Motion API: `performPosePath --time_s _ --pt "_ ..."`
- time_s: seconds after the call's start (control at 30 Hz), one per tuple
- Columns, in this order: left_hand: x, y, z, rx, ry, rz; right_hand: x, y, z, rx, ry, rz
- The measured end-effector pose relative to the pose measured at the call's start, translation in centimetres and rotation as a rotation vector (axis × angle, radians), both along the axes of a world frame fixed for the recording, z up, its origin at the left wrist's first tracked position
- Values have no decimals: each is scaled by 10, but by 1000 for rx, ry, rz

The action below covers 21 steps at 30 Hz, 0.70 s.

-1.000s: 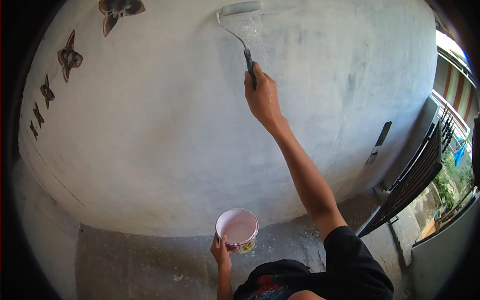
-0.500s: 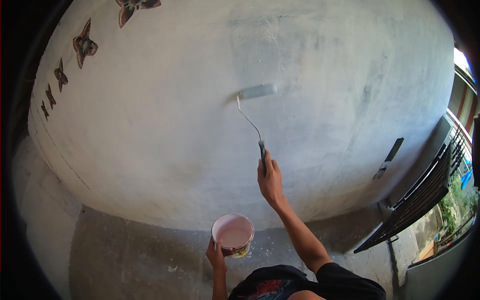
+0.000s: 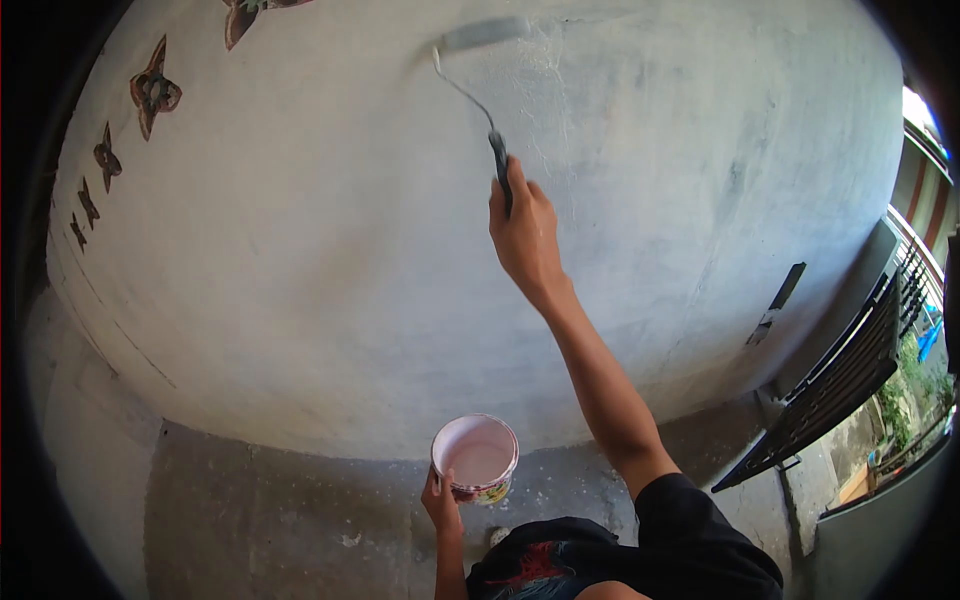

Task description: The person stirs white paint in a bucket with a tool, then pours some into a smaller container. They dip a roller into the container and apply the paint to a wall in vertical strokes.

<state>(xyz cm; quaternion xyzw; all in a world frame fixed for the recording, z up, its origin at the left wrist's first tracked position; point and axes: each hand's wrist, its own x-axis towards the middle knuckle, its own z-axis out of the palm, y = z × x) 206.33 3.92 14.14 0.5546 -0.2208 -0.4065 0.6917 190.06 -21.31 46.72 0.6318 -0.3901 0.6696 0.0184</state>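
Count: hands, 2, i.e. left hand (image 3: 443,502) and right hand (image 3: 527,238). Roller (image 3: 485,35), 1, upper centre. Bucket (image 3: 482,494), 1, lower centre. Flower shapes (image 3: 155,89), 5, upper left, topmost cut by frame edge. Gate (image 3: 835,390), 1, right side.

We see a pale, patchy painted wall (image 3: 330,250) with brown four-pointed star-shaped cutouts (image 3: 156,88) at left, a paint-speckled grey concrete floor (image 3: 300,510), and daylight beyond a black metal gate (image 3: 825,390).
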Motion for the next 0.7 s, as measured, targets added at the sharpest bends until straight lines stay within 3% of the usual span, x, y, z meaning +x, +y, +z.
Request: performPosePath --time_s 0.1,0.2,0.7 --pt "14 -6 4 42 4 -81 8 0 29 -47 6 -28" --pt "25 -13 10 63 -21 -120 13 5 22 -14 -17 -3" --pt "69 -36 -6 66 -33 -208 6 60 -244 311 -20 -30"
